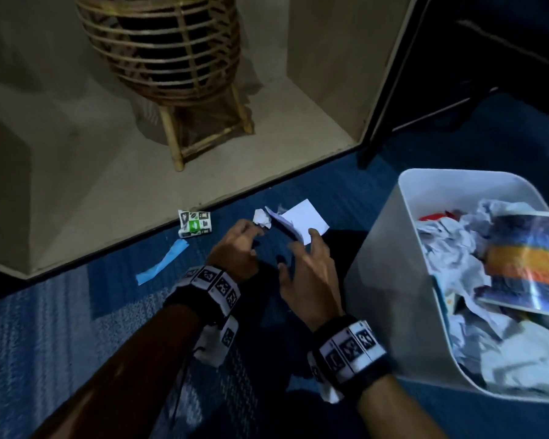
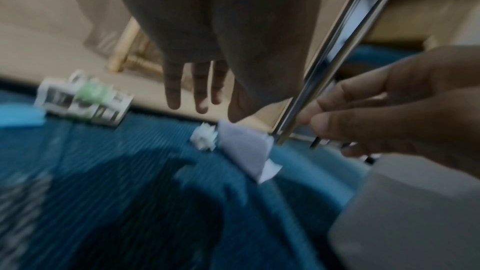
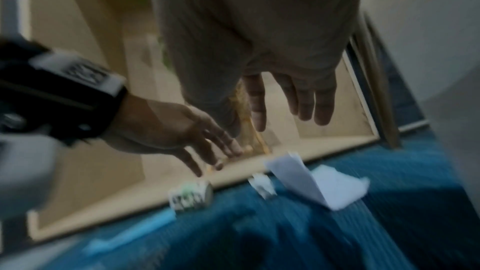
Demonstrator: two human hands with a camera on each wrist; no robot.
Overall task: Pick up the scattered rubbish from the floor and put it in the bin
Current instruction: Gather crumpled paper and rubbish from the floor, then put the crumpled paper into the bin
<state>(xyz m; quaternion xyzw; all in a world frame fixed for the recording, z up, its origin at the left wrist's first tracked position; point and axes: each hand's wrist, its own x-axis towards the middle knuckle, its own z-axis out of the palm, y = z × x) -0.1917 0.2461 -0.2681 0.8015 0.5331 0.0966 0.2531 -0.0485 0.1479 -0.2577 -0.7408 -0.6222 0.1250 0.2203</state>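
White bin (image 1: 390,248) contents (crumpled paper) show only from head view.

Layout from my end: bin (image 1: 390,248) sits on the carpet (image 1: 76,312) at right, loaded with crumpled paper (image 1: 450,245) and a printed sheet (image 1: 523,258) on top. Left of the bin on the carpet: folded paper (image 1: 301,220), small paper wad (image 1: 262,218) touching or just beside its left edge, hard to call with the blur. Further left, small carton (image 1: 194,223), then tape strip (image 1: 162,262) nearer me. Left hand (image 1: 235,248) over the wad, right hand (image 1: 308,267) at the folded paper's near edge. Behind the rubbish, raised platform (image 1: 267,172) carrying a rattan stand (image 1: 168,58).
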